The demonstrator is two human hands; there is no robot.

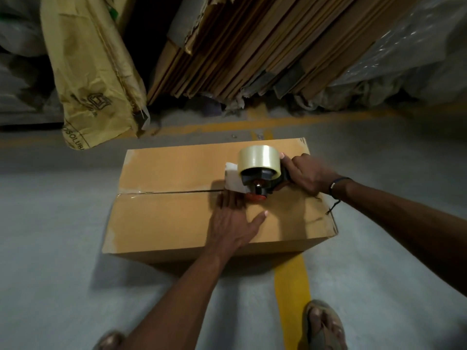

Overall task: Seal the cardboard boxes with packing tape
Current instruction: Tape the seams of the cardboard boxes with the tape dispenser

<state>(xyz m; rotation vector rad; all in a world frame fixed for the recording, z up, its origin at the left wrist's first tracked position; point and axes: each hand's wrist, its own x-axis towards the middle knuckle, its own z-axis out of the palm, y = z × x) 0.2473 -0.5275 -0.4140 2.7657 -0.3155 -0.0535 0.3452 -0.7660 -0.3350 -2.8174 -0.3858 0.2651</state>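
A brown cardboard box (166, 218) lies on the grey floor in front of me, its two top flaps meeting in a dark centre seam. A black and red tape dispenser (261, 179) with a roll of clear packing tape (259, 159) sits on the seam right of the middle. My right hand (307, 175) grips the dispenser's handle from the right. My left hand (232, 224) presses flat on the near flap, fingers straight, fingertips at the seam just left of the dispenser. A short piece of tape covers the seam at the box's left end.
Flattened cardboard sheets (252, 46) lean in a stack behind the box. A yellowish paper sack (93, 79) stands at the back left, plastic wrap (417, 59) at the back right. Yellow floor lines (293, 291) run under the box. My sandalled feet (324, 327) are at the bottom edge.
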